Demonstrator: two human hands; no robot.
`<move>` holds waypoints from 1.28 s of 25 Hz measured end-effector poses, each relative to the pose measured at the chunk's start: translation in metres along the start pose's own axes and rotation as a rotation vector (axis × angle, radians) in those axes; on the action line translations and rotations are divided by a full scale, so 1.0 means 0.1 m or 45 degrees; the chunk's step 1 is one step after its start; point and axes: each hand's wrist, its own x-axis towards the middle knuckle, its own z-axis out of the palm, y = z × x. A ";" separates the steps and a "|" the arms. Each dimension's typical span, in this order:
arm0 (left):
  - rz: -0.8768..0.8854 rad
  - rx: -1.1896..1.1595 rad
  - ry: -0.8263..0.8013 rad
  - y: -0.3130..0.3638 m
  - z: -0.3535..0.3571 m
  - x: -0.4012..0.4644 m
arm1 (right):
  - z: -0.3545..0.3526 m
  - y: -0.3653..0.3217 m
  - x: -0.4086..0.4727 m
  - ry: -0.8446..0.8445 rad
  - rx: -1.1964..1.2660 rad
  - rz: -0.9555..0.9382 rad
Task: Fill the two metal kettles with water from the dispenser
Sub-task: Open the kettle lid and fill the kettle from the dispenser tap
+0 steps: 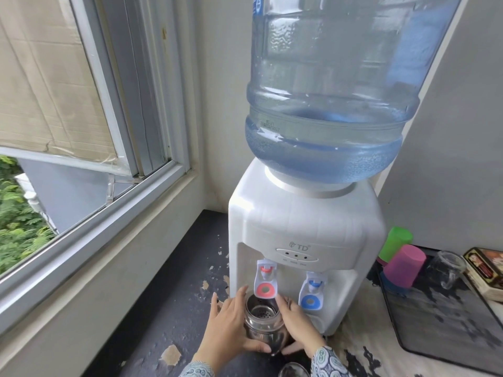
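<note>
A second metal vessel shows partly at the bottom edge, nearest the camera. Above it, the left hand and right hand wrap both sides of an open metal kettle, fingers curved against its wall. The kettle stands under the red tap of the white dispenser; the blue tap is beside it. The dark countertop is worn and flaking. A window lies left. Right, a dark tray holds plastic cups.

left hand cupped inward, right hand cupped opposite, fingers spread
</note>
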 end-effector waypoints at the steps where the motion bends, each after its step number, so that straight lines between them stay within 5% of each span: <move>1: -0.011 0.023 -0.016 0.00 -0.01 0.03 | 0.00 -0.01 0.00 -0.003 0.017 -0.009; 9: -0.051 0.096 -0.134 0.05 -0.26 0.16 | 0.11 0.04 0.02 0.171 0.139 -0.411; 32: -0.023 0.174 -0.223 0.05 -0.34 0.25 | 0.25 -0.05 -0.23 0.261 0.799 -0.460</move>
